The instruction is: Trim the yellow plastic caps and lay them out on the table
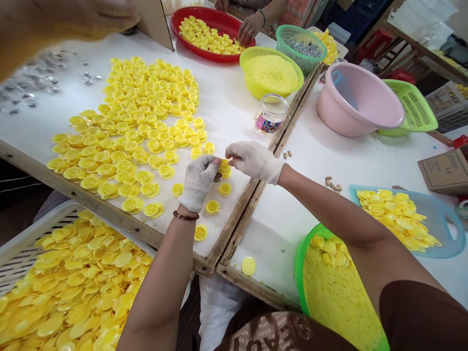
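My left hand [200, 179], in a white glove with bare fingertips, has its thumb and fingers pinched at the left edge of a small yellow round piece [225, 168]. From the right, my right hand [252, 160], gloved the same way, pinches close to that piece's upper side; whatever lies between its fingertips is too small to name. A few single yellow pieces [212, 206] lie on the white table near my wrists. Many more yellow cup-shaped pieces [146, 102] spread in rows to the left.
A clear jar [271, 113], yellow-green bowl [271, 73], red tray [175, 24] and pink basin [360, 102] stand beyond. Wooden edging [252, 200] divides the tables. A white crate [22, 243] sits lower left, a green tub [300, 273] lower right. Other people's hands reach in above.
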A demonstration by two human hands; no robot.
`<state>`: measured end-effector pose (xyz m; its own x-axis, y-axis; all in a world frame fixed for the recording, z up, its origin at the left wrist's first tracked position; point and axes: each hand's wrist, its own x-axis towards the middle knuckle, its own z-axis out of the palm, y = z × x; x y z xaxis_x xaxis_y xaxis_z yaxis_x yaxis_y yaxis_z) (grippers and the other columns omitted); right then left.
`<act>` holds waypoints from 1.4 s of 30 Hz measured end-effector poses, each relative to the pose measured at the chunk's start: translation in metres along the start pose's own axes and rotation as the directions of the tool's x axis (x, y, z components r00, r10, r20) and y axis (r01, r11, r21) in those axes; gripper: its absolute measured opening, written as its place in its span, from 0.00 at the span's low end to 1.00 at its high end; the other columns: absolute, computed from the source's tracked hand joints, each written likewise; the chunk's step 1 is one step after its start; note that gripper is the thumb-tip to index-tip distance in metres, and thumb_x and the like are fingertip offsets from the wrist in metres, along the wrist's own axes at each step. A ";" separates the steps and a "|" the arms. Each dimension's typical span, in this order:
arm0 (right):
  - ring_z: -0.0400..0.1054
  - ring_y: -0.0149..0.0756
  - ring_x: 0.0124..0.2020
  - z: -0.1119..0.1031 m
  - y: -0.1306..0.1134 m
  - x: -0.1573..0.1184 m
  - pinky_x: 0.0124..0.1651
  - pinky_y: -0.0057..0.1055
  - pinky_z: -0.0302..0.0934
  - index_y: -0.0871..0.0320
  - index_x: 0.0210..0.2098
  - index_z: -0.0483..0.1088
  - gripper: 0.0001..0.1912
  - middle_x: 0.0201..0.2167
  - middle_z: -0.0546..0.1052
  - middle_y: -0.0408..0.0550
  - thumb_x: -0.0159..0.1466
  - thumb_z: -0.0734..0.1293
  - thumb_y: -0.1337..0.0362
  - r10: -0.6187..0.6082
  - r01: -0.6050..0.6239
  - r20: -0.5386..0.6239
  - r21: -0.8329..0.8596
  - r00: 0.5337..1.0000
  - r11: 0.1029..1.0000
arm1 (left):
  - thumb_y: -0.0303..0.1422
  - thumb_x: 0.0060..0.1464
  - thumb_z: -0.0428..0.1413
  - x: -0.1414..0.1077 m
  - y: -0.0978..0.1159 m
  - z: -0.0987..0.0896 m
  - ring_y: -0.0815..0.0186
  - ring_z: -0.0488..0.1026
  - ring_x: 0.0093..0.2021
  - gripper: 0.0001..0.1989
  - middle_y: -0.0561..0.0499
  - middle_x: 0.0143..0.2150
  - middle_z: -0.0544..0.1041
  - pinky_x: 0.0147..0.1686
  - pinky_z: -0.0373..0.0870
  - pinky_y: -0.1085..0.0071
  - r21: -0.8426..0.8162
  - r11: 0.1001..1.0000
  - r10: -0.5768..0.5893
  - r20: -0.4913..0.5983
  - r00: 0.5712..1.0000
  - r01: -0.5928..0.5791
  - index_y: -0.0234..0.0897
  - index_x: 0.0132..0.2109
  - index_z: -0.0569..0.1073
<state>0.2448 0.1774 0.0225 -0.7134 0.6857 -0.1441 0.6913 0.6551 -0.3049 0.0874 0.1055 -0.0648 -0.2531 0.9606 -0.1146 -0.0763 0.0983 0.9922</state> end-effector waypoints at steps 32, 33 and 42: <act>0.71 0.37 0.35 0.000 0.066 -0.089 0.42 0.33 0.62 0.60 0.41 0.76 0.13 0.34 0.79 0.47 0.67 0.63 0.59 0.155 -0.121 -0.092 0.300 0.984 0.946 | 0.39 0.70 0.51 -0.091 -0.036 -0.025 0.36 0.45 0.77 0.29 0.34 0.78 0.50 0.70 0.40 0.29 0.854 0.026 0.089 0.516 0.852 -0.520 0.41 0.74 0.63; 0.72 0.37 0.36 -0.002 0.068 -0.111 0.42 0.34 0.63 0.59 0.41 0.76 0.13 0.34 0.79 0.47 0.67 0.63 0.59 0.171 -0.130 -0.088 0.349 0.981 0.928 | 0.39 0.70 0.51 -0.083 -0.035 -0.022 0.36 0.45 0.77 0.29 0.35 0.78 0.50 0.70 0.39 0.30 0.854 0.023 0.086 0.516 0.853 -0.519 0.41 0.74 0.62; 0.74 0.40 0.36 0.004 0.069 -0.267 0.43 0.36 0.69 0.54 0.44 0.77 0.19 0.31 0.79 0.47 0.66 0.69 0.45 0.558 -0.351 -0.094 0.688 0.824 0.635 | 0.43 0.70 0.49 -0.018 -0.029 0.004 0.36 0.44 0.77 0.30 0.35 0.79 0.48 0.69 0.37 0.28 0.867 -0.010 0.086 0.498 0.863 -0.499 0.44 0.75 0.60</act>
<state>0.4827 0.0383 0.0360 -0.1916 0.9607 -0.2007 0.6106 -0.0434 -0.7907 0.0975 0.0867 -0.0916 0.2553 0.9668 0.0102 0.9628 -0.2552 0.0888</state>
